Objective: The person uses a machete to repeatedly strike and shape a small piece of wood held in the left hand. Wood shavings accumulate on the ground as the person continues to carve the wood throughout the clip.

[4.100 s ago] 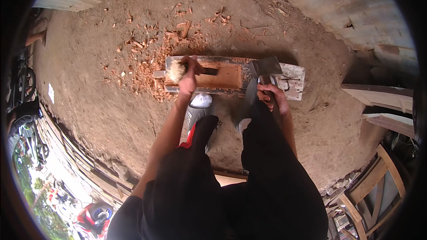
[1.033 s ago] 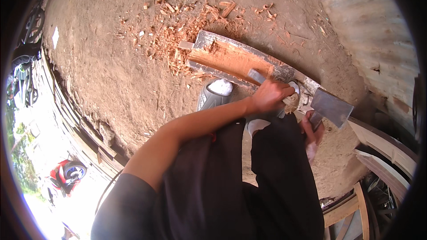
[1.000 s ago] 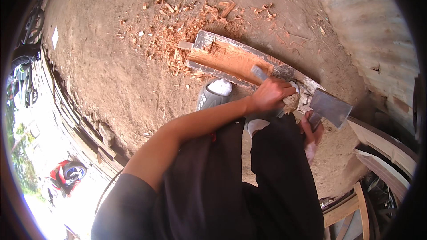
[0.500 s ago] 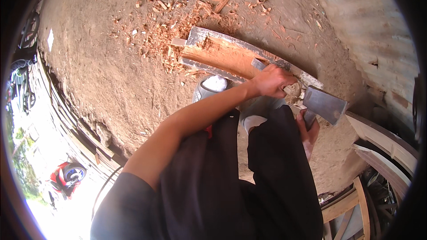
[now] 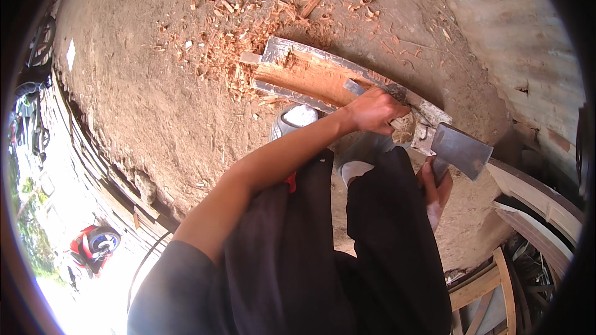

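I see the left hand with its grip closed round a chisel, hiding its middle; a pale, frayed-looking butt shows past the fist. The right hand, partly cut off by the dark trouser knee, has its grip wrapped round the handle of a tool with a flat, grey, squarish head. Below the chisel, the hollowed wooden piece lies on bare earth, rough reddish inside, flaking dark paint along its rim; I can't tell whether the blade touches it.
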{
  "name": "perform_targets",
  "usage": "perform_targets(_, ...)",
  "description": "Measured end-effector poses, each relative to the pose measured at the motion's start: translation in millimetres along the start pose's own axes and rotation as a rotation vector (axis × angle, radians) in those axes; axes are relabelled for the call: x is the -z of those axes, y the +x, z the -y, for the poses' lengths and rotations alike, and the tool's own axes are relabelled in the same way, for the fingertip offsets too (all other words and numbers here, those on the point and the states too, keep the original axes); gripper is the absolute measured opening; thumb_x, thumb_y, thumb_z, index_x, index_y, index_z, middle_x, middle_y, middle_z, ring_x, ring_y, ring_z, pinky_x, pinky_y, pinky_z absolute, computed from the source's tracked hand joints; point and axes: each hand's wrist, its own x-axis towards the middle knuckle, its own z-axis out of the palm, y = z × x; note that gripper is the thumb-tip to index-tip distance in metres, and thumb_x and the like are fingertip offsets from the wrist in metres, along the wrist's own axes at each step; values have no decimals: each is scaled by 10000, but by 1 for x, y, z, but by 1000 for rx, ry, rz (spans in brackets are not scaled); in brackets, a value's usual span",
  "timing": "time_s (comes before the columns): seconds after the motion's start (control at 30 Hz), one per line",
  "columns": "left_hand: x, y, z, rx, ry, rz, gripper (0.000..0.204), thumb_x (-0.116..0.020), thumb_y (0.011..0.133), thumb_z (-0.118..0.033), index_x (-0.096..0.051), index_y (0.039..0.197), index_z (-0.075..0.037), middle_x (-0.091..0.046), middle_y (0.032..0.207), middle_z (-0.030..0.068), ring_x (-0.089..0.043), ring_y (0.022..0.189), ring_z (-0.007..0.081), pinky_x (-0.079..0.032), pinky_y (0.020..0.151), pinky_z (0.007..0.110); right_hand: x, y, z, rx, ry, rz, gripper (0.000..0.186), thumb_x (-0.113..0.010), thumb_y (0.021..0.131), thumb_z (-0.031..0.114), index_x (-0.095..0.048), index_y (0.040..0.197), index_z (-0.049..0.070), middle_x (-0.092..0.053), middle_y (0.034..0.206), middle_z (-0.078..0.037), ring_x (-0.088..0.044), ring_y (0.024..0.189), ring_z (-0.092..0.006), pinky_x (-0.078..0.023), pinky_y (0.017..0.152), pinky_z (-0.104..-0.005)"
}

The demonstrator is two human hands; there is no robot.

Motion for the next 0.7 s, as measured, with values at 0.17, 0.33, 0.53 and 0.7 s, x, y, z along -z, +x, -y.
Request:
perform_targets(0.17,3,5,5,40,-18,-61,396,-725,576,-126,-684,963,-56,-689,782,129,-684,723,354,-533,611,464,0,1,-8,4,16,-43,294,-714,979,251,-607,1098,4,-514,685,2,-461,587,-82,-344,546,-243)
perform_targets(0.33,-6,5,13,20,-90,-104,411,-726,563,-117,-688,967,-51,-681,774,150,-667,721,387,-534,621,474,14,31,-61,245,-550,1,307,-717,991,251,-645,1046,-43,-620,806,-43,-567,754,-139,-468,702,-314)
perform_targets(0.53,-3,12,5,97,-88,-126,237,-707,640,-166,-582,819,-74,-655,696,156,-674,688,387,-521,605,494,-21,15,-67,172,-10,-373,289,-708,992,245,-647,1043,-33,-619,801,-47,-553,720,-133,-453,670,-320)
perform_targets(0.7,-7,15,8,123,-27,-95,235,-716,658,-178,-584,824,-78,-659,694,144,-677,690,384,-522,608,496,7,27,-33,-23,-276,-55,313,-705,984,261,-660,1074,-35,-620,768,-65,-583,708,-150,-465,654,-309)
